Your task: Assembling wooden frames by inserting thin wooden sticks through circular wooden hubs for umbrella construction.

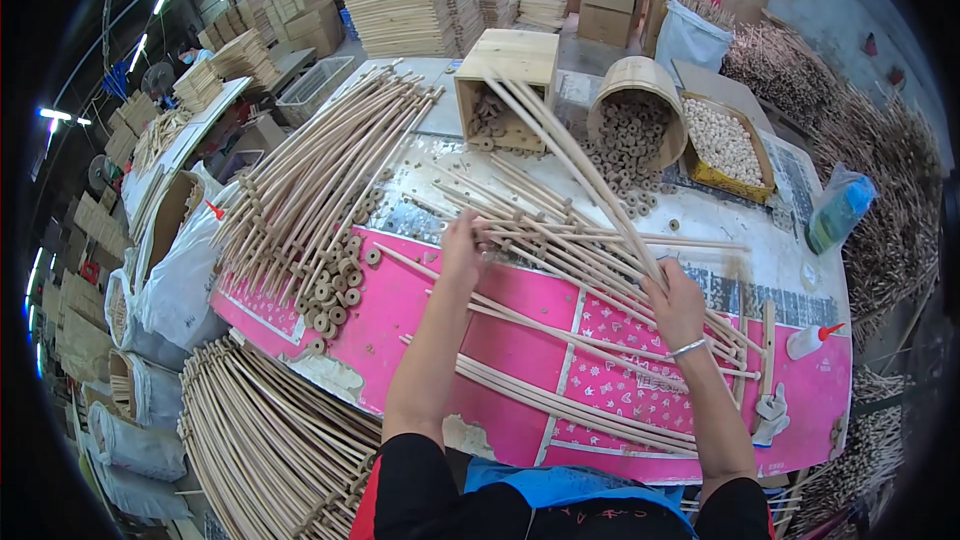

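My right hand [680, 308] is closed round the near ends of a pair of long wooden dowels [601, 190], which slant up and away to the left, their far ends blurred. My left hand [463, 252] has its fingers drawn together above a loose heap of dowels [560, 230]; what they pinch, if anything, I cannot make out. Some of the heaped dowels carry small wooden rings or knobs. Several more dowels [590, 413] lie on the pink sheet [510, 350] between my forearms. At the left, wooden rings [335, 290] are piled beside a large bundle of dowels [310, 175].
A wooden box [508, 52] and a round wooden tub [637, 72] lie tipped, spilling rings. Beyond them is a yellow basket of pale beads [722, 140]. A glue bottle [808, 342], a glove [771, 414] and a blue-green bottle [842, 213] are at the right. Stick bundles [270, 430] stand lower left.
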Demonstrator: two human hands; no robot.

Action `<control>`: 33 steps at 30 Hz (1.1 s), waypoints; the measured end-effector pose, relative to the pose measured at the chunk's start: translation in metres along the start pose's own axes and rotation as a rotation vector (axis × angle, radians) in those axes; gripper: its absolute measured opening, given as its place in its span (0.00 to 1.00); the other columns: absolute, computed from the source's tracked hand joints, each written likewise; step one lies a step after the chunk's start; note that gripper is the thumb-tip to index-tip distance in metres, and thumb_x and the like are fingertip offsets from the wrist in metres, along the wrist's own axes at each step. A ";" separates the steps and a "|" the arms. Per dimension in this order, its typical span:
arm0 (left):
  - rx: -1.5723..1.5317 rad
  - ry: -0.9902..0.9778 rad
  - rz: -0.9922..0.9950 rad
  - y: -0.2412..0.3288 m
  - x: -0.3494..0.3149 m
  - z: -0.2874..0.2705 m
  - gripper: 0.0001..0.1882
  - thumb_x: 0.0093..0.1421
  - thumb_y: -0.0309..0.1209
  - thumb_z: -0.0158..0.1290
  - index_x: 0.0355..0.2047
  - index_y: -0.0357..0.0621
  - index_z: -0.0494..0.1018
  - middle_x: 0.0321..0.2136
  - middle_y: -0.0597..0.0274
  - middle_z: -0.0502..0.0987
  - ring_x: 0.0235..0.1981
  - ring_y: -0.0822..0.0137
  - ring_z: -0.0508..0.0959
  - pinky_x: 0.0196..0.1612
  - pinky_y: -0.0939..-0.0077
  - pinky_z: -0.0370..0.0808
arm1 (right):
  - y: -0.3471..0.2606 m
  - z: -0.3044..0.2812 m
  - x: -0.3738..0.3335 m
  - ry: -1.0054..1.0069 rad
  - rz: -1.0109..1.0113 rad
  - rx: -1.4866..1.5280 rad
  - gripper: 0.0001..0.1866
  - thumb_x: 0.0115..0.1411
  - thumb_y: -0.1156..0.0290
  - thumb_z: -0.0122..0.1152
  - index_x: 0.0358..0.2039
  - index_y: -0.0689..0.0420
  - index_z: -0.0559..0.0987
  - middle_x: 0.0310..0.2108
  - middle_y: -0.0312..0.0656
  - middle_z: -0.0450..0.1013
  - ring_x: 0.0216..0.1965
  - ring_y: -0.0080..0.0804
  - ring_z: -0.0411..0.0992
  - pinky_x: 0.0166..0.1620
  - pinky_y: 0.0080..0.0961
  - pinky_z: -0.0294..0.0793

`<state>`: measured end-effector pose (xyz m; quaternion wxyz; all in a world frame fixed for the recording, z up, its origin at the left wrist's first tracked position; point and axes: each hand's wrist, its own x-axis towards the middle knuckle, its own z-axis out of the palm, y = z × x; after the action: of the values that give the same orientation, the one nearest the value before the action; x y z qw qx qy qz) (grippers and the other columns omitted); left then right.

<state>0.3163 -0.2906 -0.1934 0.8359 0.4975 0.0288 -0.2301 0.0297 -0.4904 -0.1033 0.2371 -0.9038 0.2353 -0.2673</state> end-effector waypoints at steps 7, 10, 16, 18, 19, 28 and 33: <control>-0.256 -0.058 -0.075 0.016 0.005 -0.028 0.12 0.64 0.30 0.52 0.44 0.36 0.73 0.37 0.57 0.78 0.34 0.67 0.79 0.31 0.81 0.76 | 0.012 -0.036 -0.042 -0.362 0.232 0.504 0.10 0.63 0.72 0.56 0.43 0.62 0.75 0.23 0.33 0.71 0.19 0.15 0.65 0.23 0.16 0.65; -0.222 -0.113 -0.060 0.024 0.003 -0.029 0.15 0.67 0.33 0.48 0.49 0.37 0.71 0.37 0.57 0.78 0.32 0.69 0.79 0.28 0.83 0.75 | 0.011 -0.052 -0.065 -0.362 0.280 0.462 0.10 0.63 0.72 0.55 0.42 0.63 0.76 0.24 0.33 0.71 0.20 0.15 0.65 0.23 0.16 0.65; -0.248 -0.155 -0.046 0.036 0.004 -0.029 0.19 0.69 0.37 0.42 0.54 0.38 0.67 0.35 0.56 0.77 0.29 0.68 0.77 0.19 0.85 0.68 | 0.012 -0.077 -0.098 -0.286 0.245 0.258 0.07 0.63 0.74 0.55 0.38 0.64 0.76 0.23 0.35 0.71 0.22 0.17 0.67 0.24 0.18 0.66; -0.190 -0.142 -0.047 0.037 0.005 -0.031 0.19 0.70 0.39 0.41 0.54 0.39 0.67 0.35 0.57 0.77 0.29 0.68 0.78 0.19 0.85 0.68 | 0.014 -0.079 -0.106 -0.257 0.199 0.226 0.06 0.62 0.74 0.57 0.37 0.63 0.76 0.21 0.38 0.71 0.20 0.21 0.68 0.24 0.21 0.66; -0.133 -0.152 -0.035 0.038 0.005 -0.033 0.20 0.70 0.40 0.41 0.53 0.39 0.68 0.34 0.57 0.77 0.29 0.68 0.78 0.20 0.85 0.68 | 0.014 -0.079 -0.109 -0.233 0.198 0.183 0.05 0.61 0.73 0.59 0.35 0.61 0.77 0.18 0.40 0.71 0.18 0.25 0.69 0.23 0.24 0.66; -0.029 -0.276 -0.036 0.044 -0.007 -0.036 0.26 0.68 0.50 0.42 0.49 0.39 0.71 0.34 0.61 0.78 0.27 0.74 0.76 0.18 0.88 0.65 | 0.021 -0.076 -0.122 -0.222 0.181 0.113 0.07 0.59 0.72 0.61 0.28 0.60 0.73 0.16 0.45 0.68 0.17 0.36 0.69 0.22 0.31 0.63; 0.005 -0.266 -0.051 0.044 -0.015 -0.028 0.26 0.67 0.50 0.45 0.48 0.38 0.72 0.30 0.63 0.77 0.25 0.76 0.75 0.18 0.88 0.65 | 0.023 -0.068 -0.119 -0.219 0.136 0.109 0.08 0.59 0.70 0.61 0.28 0.60 0.73 0.16 0.47 0.68 0.17 0.40 0.69 0.22 0.33 0.63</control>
<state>0.3264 -0.2440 -0.1677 0.8250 0.4637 -0.0704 -0.3153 -0.1067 -0.4626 -0.1095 0.3278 -0.8953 0.2538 -0.1630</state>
